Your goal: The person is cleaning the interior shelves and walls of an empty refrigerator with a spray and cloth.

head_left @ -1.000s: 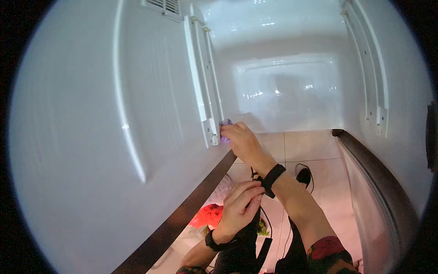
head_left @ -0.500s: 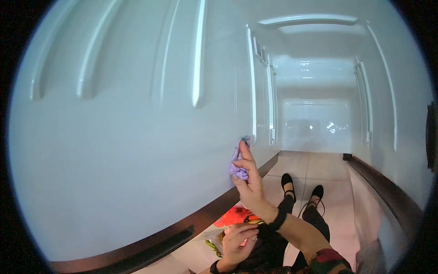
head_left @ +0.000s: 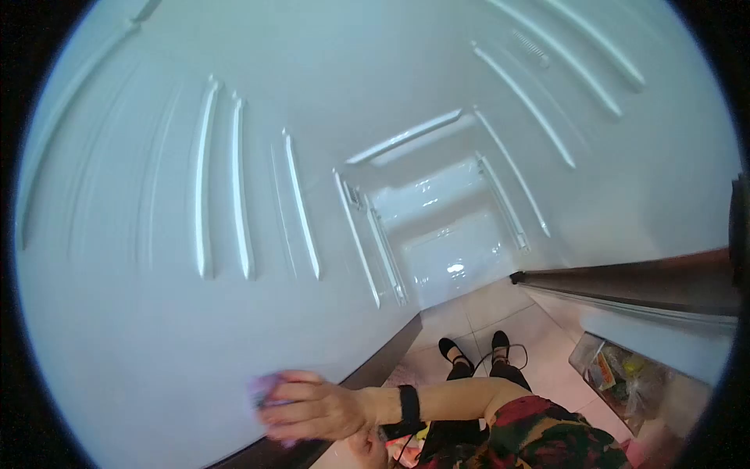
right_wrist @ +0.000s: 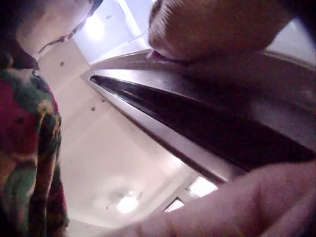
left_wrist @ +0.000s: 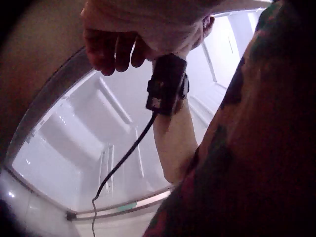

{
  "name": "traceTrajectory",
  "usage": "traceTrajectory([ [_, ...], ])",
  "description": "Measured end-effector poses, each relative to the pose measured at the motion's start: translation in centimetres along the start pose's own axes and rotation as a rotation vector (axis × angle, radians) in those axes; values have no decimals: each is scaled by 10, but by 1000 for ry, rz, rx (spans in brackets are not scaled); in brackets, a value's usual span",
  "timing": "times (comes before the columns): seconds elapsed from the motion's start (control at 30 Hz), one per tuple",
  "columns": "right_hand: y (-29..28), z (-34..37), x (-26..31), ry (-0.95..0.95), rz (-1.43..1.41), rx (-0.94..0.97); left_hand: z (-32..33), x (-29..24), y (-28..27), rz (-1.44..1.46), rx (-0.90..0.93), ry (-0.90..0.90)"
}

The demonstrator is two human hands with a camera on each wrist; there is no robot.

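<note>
My right hand (head_left: 316, 410) grips a purple cloth (head_left: 264, 388) against the smooth lower part of a white ribbed inner wall (head_left: 156, 328), near its brown edge. Cloth and fingertips are blurred in the head view. Only a sliver of the cloth shows in the right wrist view, under the hand (right_wrist: 217, 29). Below the right wrist is my left hand (head_left: 367, 452), largely hidden there by the right arm. In the left wrist view the left hand (left_wrist: 123, 29) holds nothing, its fingers hanging loosely beside the camera box (left_wrist: 168, 86) strapped on the right wrist.
Raised ribs (head_left: 244, 195) line both side walls of the refrigerator-like interior, with a glossy recess (head_left: 453, 262) at its far end. A brown edge (head_left: 391, 344) runs beside the tiled floor. At right, a clear bin (head_left: 625, 383) holds bagged items. A cable (left_wrist: 128, 153) hangs from the camera box.
My right hand has moved the cloth from beside the rail, along the wall, to the lower left. The head view has turned, showing more ribs and the bin. The left hand is now mostly covered.
</note>
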State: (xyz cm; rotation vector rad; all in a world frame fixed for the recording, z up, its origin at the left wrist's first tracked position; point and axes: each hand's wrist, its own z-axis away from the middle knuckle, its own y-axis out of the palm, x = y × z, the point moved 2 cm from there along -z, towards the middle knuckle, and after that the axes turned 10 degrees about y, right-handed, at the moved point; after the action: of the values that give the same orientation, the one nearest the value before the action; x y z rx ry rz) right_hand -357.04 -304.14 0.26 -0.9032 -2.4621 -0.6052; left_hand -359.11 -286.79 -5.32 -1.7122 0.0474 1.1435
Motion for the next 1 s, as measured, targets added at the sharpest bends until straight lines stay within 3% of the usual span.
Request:
traceTrajectory([
  [0.03, -3, 22, -11, 117, 49, 49, -5, -1, 6, -116, 121, -95],
  [0.07, -6, 45, -21, 237, 99, 99, -10, -2, 11, -100, 126, -77],
  [0.17, -44, 81, -45, 597, 238, -53, -20, 7, 46, 179, 216, -109],
  [0.2, -59, 95, -63, 764, 236, -80, -10, 40, 66, 451, 240, -312],
  [0.27, -103, 110, -100, 1388, -55, -235, -21, 29, 79, 473, 264, -336],
  [0.33, -159, 106, -142, 1338, 48, -483, -32, 20, 93, 501, 280, -328],
  [0.37, -195, 107, -174, 1176, 425, -453, -32, 30, 100, 501, 285, -333],
  [0.4, -231, 102, -203, 1253, 192, -694, -29, 47, 110, 493, 300, -329],
  [0.47, -299, 76, -248, 1240, 117, -848, -47, 38, 122, 483, 303, -325],
  [0.53, -351, 36, -265, 1168, -113, -959, -69, -18, 106, 421, 350, -417],
  [0.6, -407, 28, -303, 971, -139, -1118, -72, -3, 118, 469, 309, -440],
  [0.67, -458, 17, -321, 982, -195, -1017, -79, 5, 130, 525, 263, -470],
  [0.7, -467, 8, -333, 997, -196, -1014, -84, 6, 134, 541, 256, -462],
  [0.77, -485, -1, -350, 830, -74, -1311, -96, 1, 141, 552, 250, -466],
  [0.8, -483, 0, -361, 843, -72, -1315, -103, -5, 142, 545, 236, -551],
  [0.9, -451, -2, -391, 702, 36, -1389, -118, -9, 146, 541, 216, -652],
  [1.0, -396, 5, -414, 723, -197, -1520, -128, -10, 147, 546, 184, -620],
])
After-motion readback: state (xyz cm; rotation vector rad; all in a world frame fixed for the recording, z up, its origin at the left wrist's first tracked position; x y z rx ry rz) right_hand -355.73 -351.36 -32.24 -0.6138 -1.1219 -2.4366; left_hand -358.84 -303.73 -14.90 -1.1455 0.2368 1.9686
